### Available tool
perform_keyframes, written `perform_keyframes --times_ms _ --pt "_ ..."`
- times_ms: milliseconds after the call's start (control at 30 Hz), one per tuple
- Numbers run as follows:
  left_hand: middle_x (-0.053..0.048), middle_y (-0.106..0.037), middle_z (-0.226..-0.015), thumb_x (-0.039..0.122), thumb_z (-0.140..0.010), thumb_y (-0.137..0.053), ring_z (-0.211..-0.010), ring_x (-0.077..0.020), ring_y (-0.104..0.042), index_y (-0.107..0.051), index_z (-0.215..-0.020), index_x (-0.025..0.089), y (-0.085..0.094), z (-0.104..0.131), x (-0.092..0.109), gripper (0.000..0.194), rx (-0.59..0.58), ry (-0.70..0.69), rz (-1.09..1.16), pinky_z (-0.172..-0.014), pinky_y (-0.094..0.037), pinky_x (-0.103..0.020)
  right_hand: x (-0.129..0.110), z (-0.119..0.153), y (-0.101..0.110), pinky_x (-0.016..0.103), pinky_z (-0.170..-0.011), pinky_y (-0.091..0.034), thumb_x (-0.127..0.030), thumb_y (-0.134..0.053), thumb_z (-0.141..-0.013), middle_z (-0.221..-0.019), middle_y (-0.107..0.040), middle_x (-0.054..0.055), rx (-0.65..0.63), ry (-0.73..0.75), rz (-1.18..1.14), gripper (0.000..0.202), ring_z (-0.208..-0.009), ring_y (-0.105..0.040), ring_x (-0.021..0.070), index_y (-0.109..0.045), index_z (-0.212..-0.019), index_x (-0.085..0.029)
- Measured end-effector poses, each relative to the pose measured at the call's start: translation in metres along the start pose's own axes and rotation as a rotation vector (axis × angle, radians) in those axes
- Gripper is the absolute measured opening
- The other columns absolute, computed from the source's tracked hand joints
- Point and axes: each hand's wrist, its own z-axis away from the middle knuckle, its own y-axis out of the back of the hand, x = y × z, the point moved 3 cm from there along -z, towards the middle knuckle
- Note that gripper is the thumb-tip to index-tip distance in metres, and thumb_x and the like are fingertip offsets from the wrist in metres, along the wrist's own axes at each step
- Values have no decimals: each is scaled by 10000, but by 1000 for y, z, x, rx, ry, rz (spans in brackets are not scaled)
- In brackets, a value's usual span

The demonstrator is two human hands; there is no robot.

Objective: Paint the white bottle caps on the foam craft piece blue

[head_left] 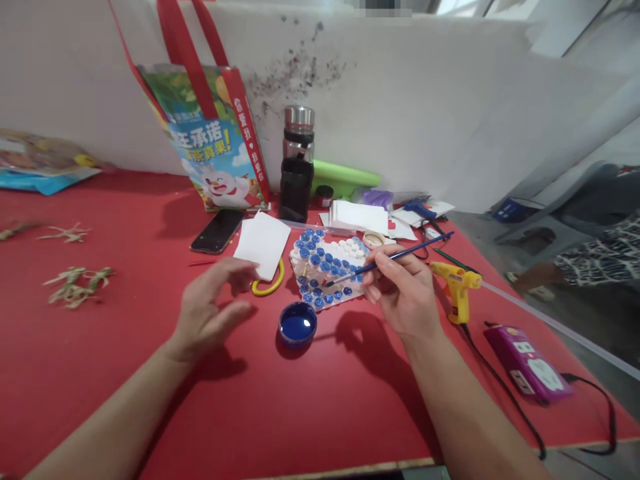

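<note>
My right hand [405, 293] pinches a blue paintbrush [400, 253] between thumb and fingers. The brush slants down to the left, its bristles over a white piece [327, 267] covered with rows of small round bumps, many painted blue and a group at the back right still white. Whether the bristles touch it I cannot tell. My left hand [215, 303] hovers above the table with fingers apart and nothing in it. Between the hands stands a small pot of blue paint [297, 327]. Close to my left fingertips lie white paper sheets [265, 243] and a yellow ring-shaped handle [270, 283].
A phone [217, 231], a printed shopping bag [215, 147] and a bottle [297, 167] stand or lie behind. At right are a yellow glue gun [457, 293] and a purple power strip [527, 367], with trailing cords. Woven straw pieces [80, 287] lie left. A person sits at far right.
</note>
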Motion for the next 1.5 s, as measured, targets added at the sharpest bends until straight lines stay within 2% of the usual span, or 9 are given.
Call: perform_keyframes --times_ms 67,200,400,667,800,900,1100,1300,1500 --pt "-92 -758 -1178 853 -948 -641 -905 -249 -719 -649 -1384 263 -20 3 13 734 -171 -82 78 -757 -601 -360 -1 0 1 206 -397 -459 -388 -899 -826 -591 -724 -12 11 17 12 210 -422 -565 94 -780 -816 -215" --pt "-144 -703 -1402 975 -731 -716 -1205 -364 -714 -544 -1497 295 -43 8 14 1039 -344 36 133 -1032 -607 -489 -5 3 1 208 -396 -470 -388 -902 -841 -620 -743 -17 38 44 39 219 -420 -576 96 -760 -853 -221" --pt "-147 -662 -1501 702 -646 -1017 -1356 -408 -677 -497 -1533 300 -49 18 4 1104 -531 233 138 -1150 -571 -537 -1 9 0 202 -385 -475 -400 -900 -891 -627 -755 -11 5 76 58 249 -411 -597 101 -736 -856 -215" --pt "-125 -648 -1469 529 -740 -1018 -1324 -370 -676 -535 -1466 287 -51 15 7 905 -535 231 98 -1101 -578 -506 14 15 5 186 -377 -468 -405 -905 -896 -608 -744 -18 40 92 94 267 -409 -613 101 -720 -853 -217" --pt "-91 -689 -1353 488 -724 -1034 -1197 -329 -715 -572 -1378 271 -52 13 9 829 -538 262 104 -1001 -597 -454 15 18 5 194 -390 -478 -395 -878 -925 -643 -762 -8 32 97 113 236 -419 -600 95 -731 -872 -218" --pt "-66 -714 -1272 483 -730 -1031 -1116 -306 -725 -617 -1309 264 -53 11 11 745 -551 284 89 -946 -592 -428 15 18 3 201 -406 -494 -376 -850 -953 -682 -769 0 -5 110 79 195 -448 -603 94 -762 -886 -216" --pt "-84 -713 -1275 494 -730 -1028 -1155 -331 -700 -648 -1285 254 -56 9 13 714 -575 232 39 -971 -566 -445 17 20 -2 226 -415 -507 -360 -818 -981 -771 -793 16 -95 94 80 145 -483 -629 109 -775 -963 -222" --pt "-83 -724 -1260 475 -722 -1028 -1151 -332 -703 -655 -1277 248 -59 12 8 706 -548 176 29 -968 -559 -435 16 32 -7 241 -432 -484 -371 -716 -1058 -725 -735 -1 -114 184 304 214 -461 -596 97 -725 -913 -213" --pt "-81 -728 -1203 488 -779 -970 -1071 -309 -714 -622 -1236 243 -61 10 15 625 -501 141 41 -906 -563 -426 12 43 -18 267 -549 -501 -261 -641 -1087 -800 -721 -4 -248 373 595 157 -577 -632 109 -714 -950 -240"
